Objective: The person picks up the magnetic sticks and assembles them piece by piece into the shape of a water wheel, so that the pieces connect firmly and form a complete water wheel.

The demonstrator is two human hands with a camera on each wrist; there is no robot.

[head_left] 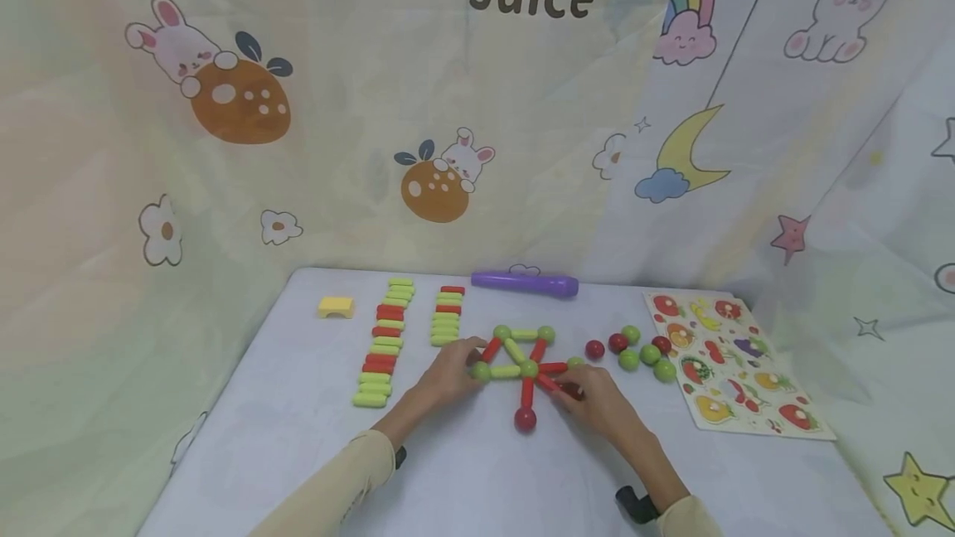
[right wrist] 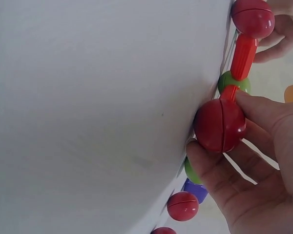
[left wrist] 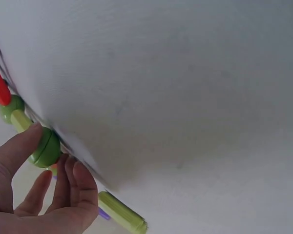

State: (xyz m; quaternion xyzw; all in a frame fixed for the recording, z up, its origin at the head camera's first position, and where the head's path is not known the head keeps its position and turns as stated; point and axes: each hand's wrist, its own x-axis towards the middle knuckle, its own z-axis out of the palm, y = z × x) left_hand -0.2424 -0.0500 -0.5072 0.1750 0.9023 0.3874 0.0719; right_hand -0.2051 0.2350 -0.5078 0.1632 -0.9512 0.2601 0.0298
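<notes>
A flat, wheel-like frame of red and green rods and balls lies on the white table (head_left: pixel 462 479). Its green hub ball (head_left: pixel 528 369) has several rods fanning out from it, one leading to a red ball (head_left: pixel 525 419) at the front. My left hand (head_left: pixel 450 373) pinches the green ball (left wrist: pixel 45 147) at the frame's left end between thumb and fingers. On the other side, my right hand (head_left: pixel 599 402) holds a dark red ball (right wrist: pixel 219 126) at the end of a red rod (head_left: pixel 548 383). In the head view the fingers mostly cover that ball.
Two columns of red and green rods (head_left: pixel 385 346) lie to the left, near a yellow block (head_left: pixel 336 307). A purple baton (head_left: pixel 525 283) lies at the back edge. Several loose balls (head_left: pixel 629 360) sit right of the frame, beside a fruit-picture board (head_left: pixel 753 429).
</notes>
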